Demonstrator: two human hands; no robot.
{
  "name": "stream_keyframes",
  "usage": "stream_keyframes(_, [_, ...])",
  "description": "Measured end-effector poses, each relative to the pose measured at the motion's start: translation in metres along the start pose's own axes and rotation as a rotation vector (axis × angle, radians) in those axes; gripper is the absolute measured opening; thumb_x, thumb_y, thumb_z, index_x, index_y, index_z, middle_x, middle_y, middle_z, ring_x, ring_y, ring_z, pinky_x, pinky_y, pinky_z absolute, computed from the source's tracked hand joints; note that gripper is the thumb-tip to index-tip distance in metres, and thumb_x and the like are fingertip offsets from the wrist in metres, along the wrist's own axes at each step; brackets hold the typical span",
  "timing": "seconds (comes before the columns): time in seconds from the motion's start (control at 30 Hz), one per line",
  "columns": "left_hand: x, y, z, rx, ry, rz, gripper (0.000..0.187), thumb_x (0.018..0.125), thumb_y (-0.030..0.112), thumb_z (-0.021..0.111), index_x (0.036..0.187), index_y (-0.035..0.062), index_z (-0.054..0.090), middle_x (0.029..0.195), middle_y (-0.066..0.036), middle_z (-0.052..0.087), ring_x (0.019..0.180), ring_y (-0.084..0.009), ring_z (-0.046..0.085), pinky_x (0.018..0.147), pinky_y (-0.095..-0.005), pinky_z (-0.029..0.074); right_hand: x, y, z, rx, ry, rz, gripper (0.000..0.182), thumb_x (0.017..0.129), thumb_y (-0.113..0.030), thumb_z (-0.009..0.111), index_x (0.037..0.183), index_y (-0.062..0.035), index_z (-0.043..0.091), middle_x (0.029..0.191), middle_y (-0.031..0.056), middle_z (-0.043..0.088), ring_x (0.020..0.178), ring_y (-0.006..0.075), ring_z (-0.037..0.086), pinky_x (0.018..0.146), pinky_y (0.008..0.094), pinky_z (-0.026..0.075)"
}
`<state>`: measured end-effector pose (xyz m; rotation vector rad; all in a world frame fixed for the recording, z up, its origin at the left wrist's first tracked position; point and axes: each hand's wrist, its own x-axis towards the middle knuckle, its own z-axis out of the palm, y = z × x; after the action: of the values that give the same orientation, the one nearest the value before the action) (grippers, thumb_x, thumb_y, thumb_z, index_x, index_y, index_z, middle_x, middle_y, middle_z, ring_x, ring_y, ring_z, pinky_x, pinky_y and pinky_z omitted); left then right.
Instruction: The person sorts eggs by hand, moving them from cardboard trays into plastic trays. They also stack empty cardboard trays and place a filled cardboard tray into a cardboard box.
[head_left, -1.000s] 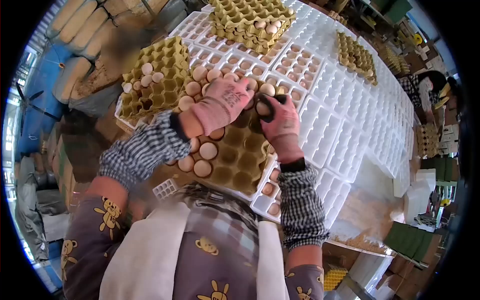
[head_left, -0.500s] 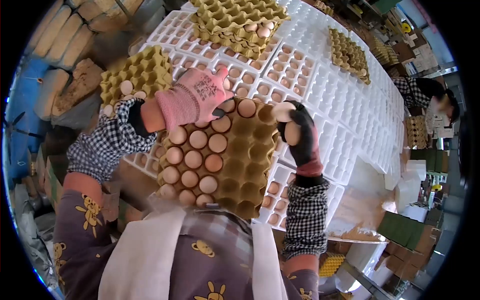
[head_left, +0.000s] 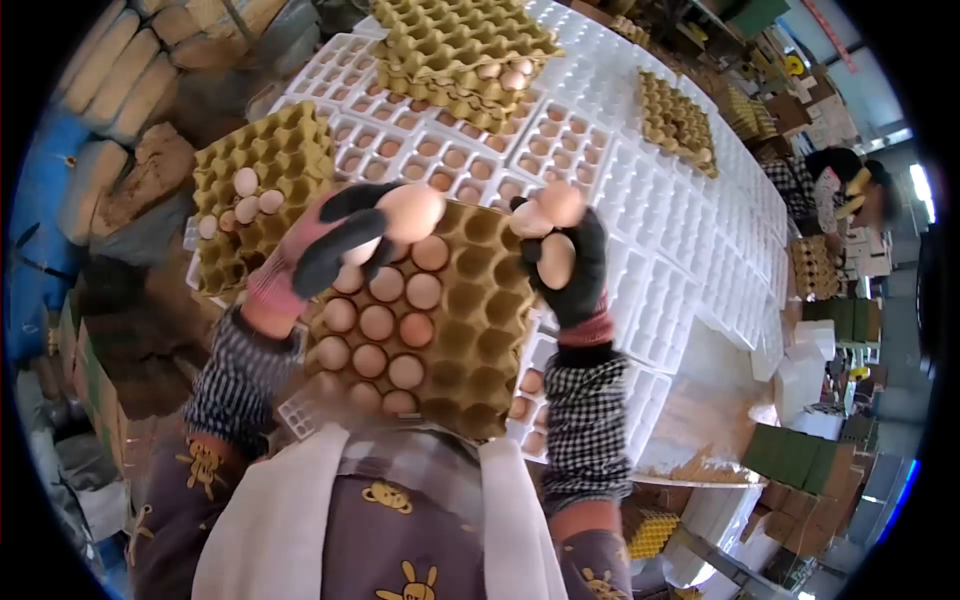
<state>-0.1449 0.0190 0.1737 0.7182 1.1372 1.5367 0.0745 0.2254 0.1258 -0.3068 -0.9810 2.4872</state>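
Observation:
My left hand (head_left: 338, 240), in a pink and black glove, is closed on eggs (head_left: 412, 212) above the upper left part of a brown cardboard tray (head_left: 480, 320). Several eggs (head_left: 376, 323) fill the left part of this tray; its right columns show bare cups. At the tray's upper right, my right hand (head_left: 580, 262) is closed round three eggs (head_left: 556, 261), held over the tray edge. White plastic trays (head_left: 640, 290) lie beyond and to the right, some with eggs in their cups.
A cardboard tray with several eggs (head_left: 262, 180) lies at the left. Stacked egg trays (head_left: 460, 50) stand at the back, and another tray (head_left: 675, 120) is further right. A person (head_left: 830, 190) is at the far right, near boxes (head_left: 790, 458).
My left hand has turned and now lifts eggs above the tray. My right hand has shifted slightly left, and three eggs now show in it.

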Motion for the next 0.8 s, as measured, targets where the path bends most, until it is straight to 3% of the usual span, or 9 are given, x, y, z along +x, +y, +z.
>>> stream_keyframes(0.1, [-0.031, -0.017, 0.021, -0.149, 0.047, 0.001, 0.049, 0.097, 0.033, 0.051, 0.131, -0.0032, 0.048, 0.1, -0.017, 0.063, 0.063, -0.0188, 0.059, 0.049, -0.0304, 0.047, -0.043, 0.022, -0.001, 0.903, -0.199, -0.022, 0.059, 0.086, -0.06, 0.055, 0.13, -0.0212, 0.059, 0.145, 0.0167, 0.041, 0.066, 0.0067, 0.051, 0.057, 0.0236, 0.037])
stream_keyframes(0.23, [-0.049, -0.045, 0.052, -0.108, 0.04, 0.004, 0.05, 0.099, 0.038, 0.047, 0.126, -0.0038, 0.051, 0.106, -0.016, 0.063, 0.059, -0.017, 0.056, 0.046, -0.0283, 0.044, -0.086, 0.028, -0.008, 1.043, -0.269, -0.011, 0.061, 0.085, -0.063, 0.055, 0.132, -0.0252, 0.057, 0.147, 0.0123, 0.041, 0.066, 0.0047, 0.051, 0.058, 0.0238, 0.037])
stream_keyframes(0.33, [-0.075, -0.05, 0.106, 0.057, -0.018, 0.012, 0.048, 0.095, 0.035, 0.053, 0.124, -0.0036, 0.053, 0.116, -0.018, 0.062, 0.061, -0.0152, 0.058, 0.049, -0.0263, 0.045, -0.153, 0.013, -0.032, 0.765, 0.107, -0.102, 0.066, 0.087, -0.059, 0.052, 0.138, -0.018, 0.049, 0.134, 0.0129, 0.053, 0.069, 0.0109, 0.053, 0.061, 0.0306, 0.04])
stream_keyframes(0.4, [-0.09, -0.061, 0.15, 0.115, -0.194, -0.073, 0.055, 0.08, 0.03, 0.075, 0.12, -0.0028, 0.058, 0.117, -0.019, 0.062, 0.089, -0.0214, 0.063, 0.076, -0.0345, 0.05, -0.226, -0.003, -0.086, 0.531, 0.191, -0.09, 0.052, 0.089, -0.047, 0.053, 0.129, -0.0134, 0.051, 0.102, 0.0066, 0.055, 0.077, 0.0166, 0.052, 0.068, 0.0338, 0.042])
stream_keyframes(0.47, [-0.099, -0.09, 0.186, 0.116, -0.338, -0.204, 0.06, 0.066, 0.023, 0.087, 0.116, 0.0004, 0.063, 0.12, -0.018, 0.062, 0.115, -0.0268, 0.056, 0.1, -0.0418, 0.042, -0.292, -0.017, -0.117, 0.492, 0.345, -0.106, 0.058, 0.089, -0.039, 0.057, 0.14, -0.0155, 0.042, 0.13, 0.0135, 0.052, 0.078, 0.0138, 0.051, 0.066, 0.0294, 0.041])
stream_keyframes(0.5, [-0.097, -0.104, 0.198, 0.431, -0.496, -0.194, 0.056, 0.069, 0.02, 0.084, 0.118, 0.0035, 0.063, 0.119, -0.015, 0.062, 0.114, -0.0266, 0.057, 0.099, -0.0407, 0.042, -0.322, -0.02, -0.137, 0.458, 0.418, -0.094, 0.057, 0.089, -0.041, 0.057, 0.139, -0.0157, 0.046, 0.138, 0.0154, 0.047, 0.077, 0.0132, 0.052, 0.063, 0.0288, 0.041])
stream_keyframes(0.57, [-0.107, -0.163, 0.208, 0.534, -0.423, -0.237, 0.053, 0.071, 0.02, 0.081, 0.118, 0.0049, 0.063, 0.116, -0.016, 0.064, 0.114, -0.0288, 0.057, 0.1, -0.0383, 0.043, -0.372, -0.021, -0.152, 0.732, 0.497, -0.054, 0.055, 0.089, -0.045, 0.057, 0.136, -0.0164, 0.05, 0.143, 0.0157, 0.043, 0.075, 0.0137, 0.054, 0.059, 0.0282, 0.041])
stream_keyframes(0.7, [-0.104, -0.206, 0.259, 1.708, -0.161, -0.448, 0.06, 0.068, 0.028, 0.08, 0.124, 0.0181, 0.06, 0.137, -0.021, 0.041, 0.113, -0.0346, 0.057, 0.092, -0.0407, 0.05, -0.413, -0.006, -0.148, 0.814, 0.634, -0.046, 0.057, 0.089, -0.052, 0.056, 0.135, -0.0189, 0.053, 0.151, 0.0119, 0.035, 0.075, 0.0125, 0.056, 0.058, 0.0265, 0.042])
stream_keyframes(0.8, [-0.103, -0.237, 0.256, 1.767, -0.195, -0.626, 0.055, 0.071, 0.028, 0.076, 0.122, 0.0173, 0.06, 0.136, -0.019, 0.041, 0.111, -0.0341, 0.057, 0.089, -0.0408, 0.051, -0.415, 0.014, -0.145, 1.069, 0.424, -0.135, 0.063, 0.088, -0.058, 0.052, 0.141, -0.0232, 0.047, 0.157, 0.0111, 0.025, 0.077, 0.0118, 0.054, 0.062, 0.0268, 0.042])
